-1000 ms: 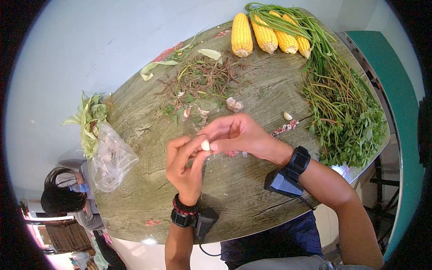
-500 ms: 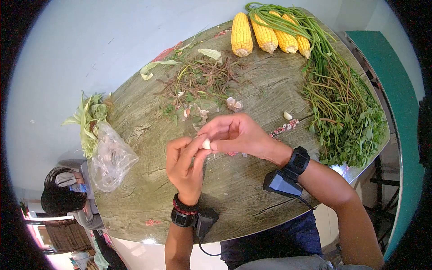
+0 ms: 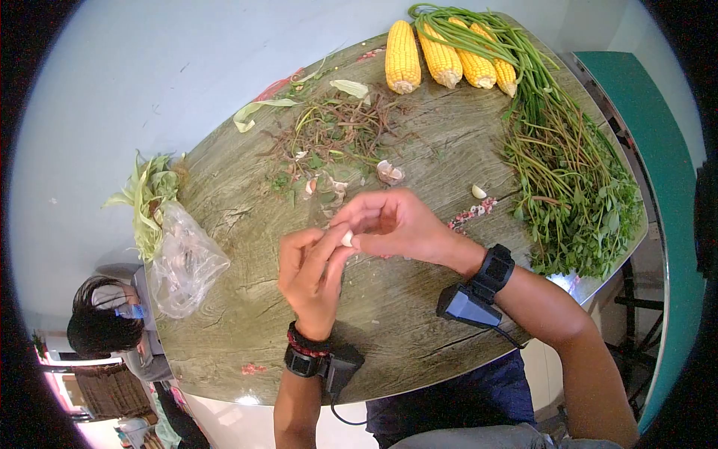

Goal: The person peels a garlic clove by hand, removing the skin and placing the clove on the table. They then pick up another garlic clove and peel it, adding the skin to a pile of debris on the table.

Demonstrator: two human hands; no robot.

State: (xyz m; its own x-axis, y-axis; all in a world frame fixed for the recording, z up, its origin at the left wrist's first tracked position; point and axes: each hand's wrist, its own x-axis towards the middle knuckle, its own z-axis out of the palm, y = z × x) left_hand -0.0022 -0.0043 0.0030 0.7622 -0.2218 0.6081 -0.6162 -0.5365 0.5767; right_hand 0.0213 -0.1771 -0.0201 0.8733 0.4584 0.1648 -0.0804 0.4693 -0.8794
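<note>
A small white garlic clove [image 3: 347, 239] is pinched between the fingertips of both hands above the middle of the table. My left hand [image 3: 308, 273] grips it from the left and below, fingers bent. From the right, my right hand [image 3: 396, 228] closes thumb and fingers on the same clove, partly hiding it. Just beyond my hands lies a partial garlic bulb [image 3: 390, 173], with bits of garlic skin [image 3: 336, 187] to its left. Another peeled clove [image 3: 479, 192] rests on the table to the right of my right hand.
Several corn cobs [image 3: 404, 60] lie at the back, beside long green beans [image 3: 516, 49]. Leafy green stems [image 3: 576, 187] cover the right side. Plant scraps [image 3: 336, 131] are heaped behind my hands. A clear plastic bag [image 3: 187, 262] and husks [image 3: 149, 194] sit left; a person [image 3: 105, 318] is beyond.
Both hands stay together on the garlic clove, shifting only very slightly to the right. The clove is a little more covered by the fingers.
</note>
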